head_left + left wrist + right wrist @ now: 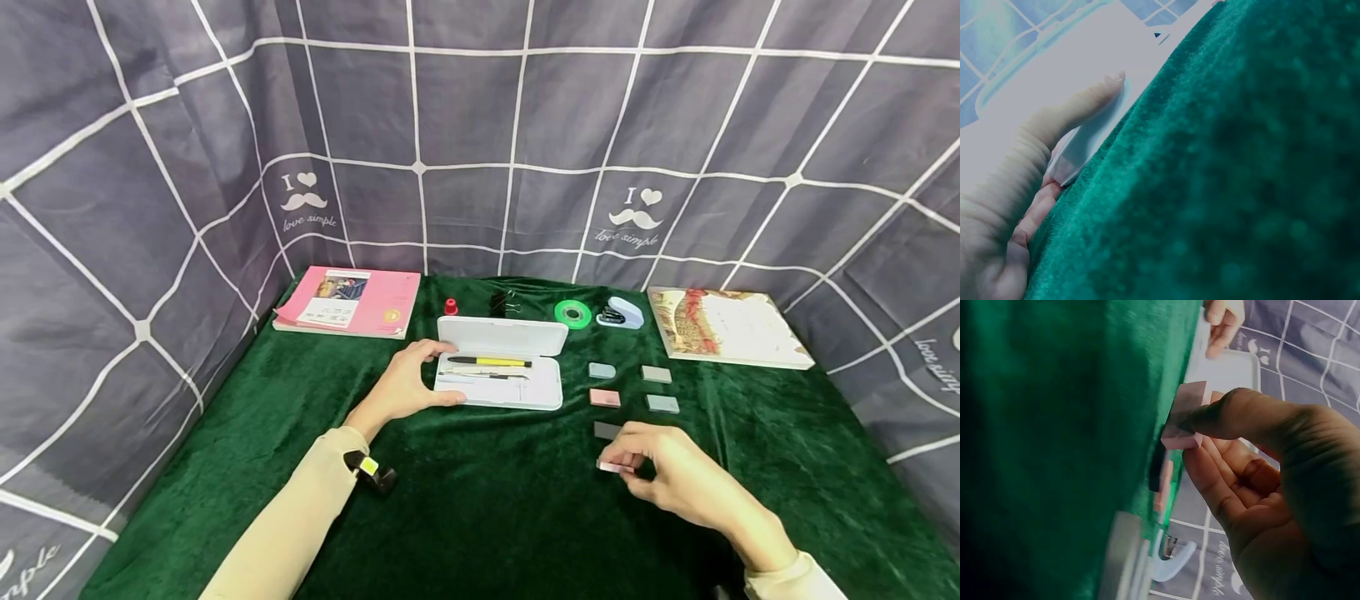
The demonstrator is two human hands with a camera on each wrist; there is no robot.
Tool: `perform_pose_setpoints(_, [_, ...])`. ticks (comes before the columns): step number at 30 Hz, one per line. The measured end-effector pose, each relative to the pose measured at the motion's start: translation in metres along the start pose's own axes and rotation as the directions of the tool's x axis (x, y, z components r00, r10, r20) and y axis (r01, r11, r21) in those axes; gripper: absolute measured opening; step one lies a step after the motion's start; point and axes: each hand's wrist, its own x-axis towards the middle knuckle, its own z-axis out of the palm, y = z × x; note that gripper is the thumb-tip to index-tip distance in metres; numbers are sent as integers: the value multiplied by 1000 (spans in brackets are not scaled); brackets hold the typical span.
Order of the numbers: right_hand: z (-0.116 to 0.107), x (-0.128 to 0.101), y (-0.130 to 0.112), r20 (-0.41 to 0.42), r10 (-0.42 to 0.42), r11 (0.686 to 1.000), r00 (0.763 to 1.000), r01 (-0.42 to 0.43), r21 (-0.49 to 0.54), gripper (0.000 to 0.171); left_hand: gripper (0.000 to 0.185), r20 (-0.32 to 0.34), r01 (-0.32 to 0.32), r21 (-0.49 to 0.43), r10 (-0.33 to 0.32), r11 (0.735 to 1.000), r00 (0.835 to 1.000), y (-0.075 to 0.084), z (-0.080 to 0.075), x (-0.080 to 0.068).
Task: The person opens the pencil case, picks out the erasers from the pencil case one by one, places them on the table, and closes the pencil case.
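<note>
Grey curtain (480,125) with a white grid all round, hung on three sides, "I love simple" moustache prints behind the open white pencil case (501,364). Green velvet cloth (480,508) over the whole table, the case near its middle. Far left of the case, toward the curtain, a pink book (348,302); far right of it, a white-covered book (723,326) with a reddish picture down its left part. Just behind the case, a small red cap (451,307), black binder clips (502,302), a green tape roll (572,313) and a pale blue stapler (621,313) in a row.

Inside the case, a yellow-and-black pen (489,362) with a slimmer silver one just below it. Right of the case, five small erasers lying apart: blue-grey (602,371), two grey-green (656,374) (663,404), pink (604,398), dark grey (606,430).

Left hand (408,382) spread on the left end of the case, fingers on the lid's edge, thumb along the tray's front edge, straight and pressing, confirmed in the left wrist view (1054,119). Right hand (667,471) in front and to the right of the case, fingers curled, pinching a small pink eraser (613,467) between thumb and fingertips, close over the cloth just before the dark grey one; same pinch in the right wrist view (1184,415).
</note>
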Motion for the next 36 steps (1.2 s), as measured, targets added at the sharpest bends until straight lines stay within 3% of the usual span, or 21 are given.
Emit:
perform_pose_setpoints(11, [4,-3,0,63,9,1000,998,-9,15,47,80,-2,6,1,-6,1000,1000,0,-1,1])
perform_pose_setpoints(16, [-3,6,0,7,-15,1000,1000,15,9,37,81,1,7,1,-7,1000,1000,-1,0,1])
perform_pose_setpoints(20, [-14,25,3,-118,-26,999,993,22,-35,43,77,-16,6,-19,-6,1000,1000,0,0,1])
perform_pose_setpoints(24, [-25,52,8,-205,25,999,979,-30,-22,43,81,-44,7,-62,-10,998,999,0,1,-1])
perform_pose_setpoints(31, [-21,105,19,-300,132,984,945,-88,156,36,115,-72,-23,-144,13,989,997,-2,2,-1])
perform_pose_setpoints(36, [-9,131,32,-313,218,965,924,-156,211,32,124,-62,-54,-109,47,993,997,-2,3,1])
